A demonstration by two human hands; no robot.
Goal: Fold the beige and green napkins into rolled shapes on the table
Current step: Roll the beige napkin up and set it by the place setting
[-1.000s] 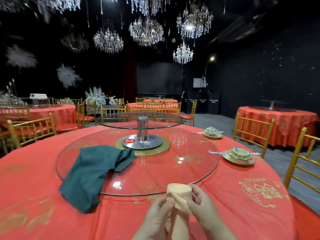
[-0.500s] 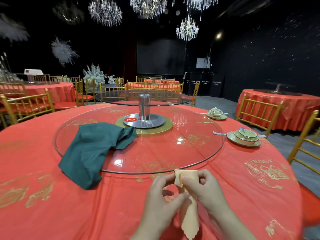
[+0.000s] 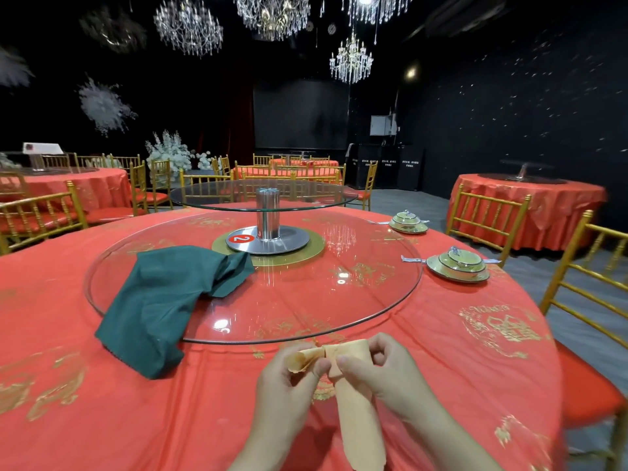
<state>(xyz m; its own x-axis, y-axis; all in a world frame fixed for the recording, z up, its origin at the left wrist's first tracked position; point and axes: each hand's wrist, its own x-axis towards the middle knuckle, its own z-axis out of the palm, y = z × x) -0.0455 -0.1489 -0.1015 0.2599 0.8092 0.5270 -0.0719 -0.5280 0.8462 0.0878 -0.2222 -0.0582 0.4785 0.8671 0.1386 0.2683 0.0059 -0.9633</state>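
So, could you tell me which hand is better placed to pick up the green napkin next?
Probably the left hand: the green napkin lies on its side; the right hand would have to cross over. Both now grip the beige napkin.

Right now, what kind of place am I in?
Most likely a banquet hall set for an event: crystal chandeliers overhead, round tables in red cloth ringed by gold chairs, and a glass turntable.
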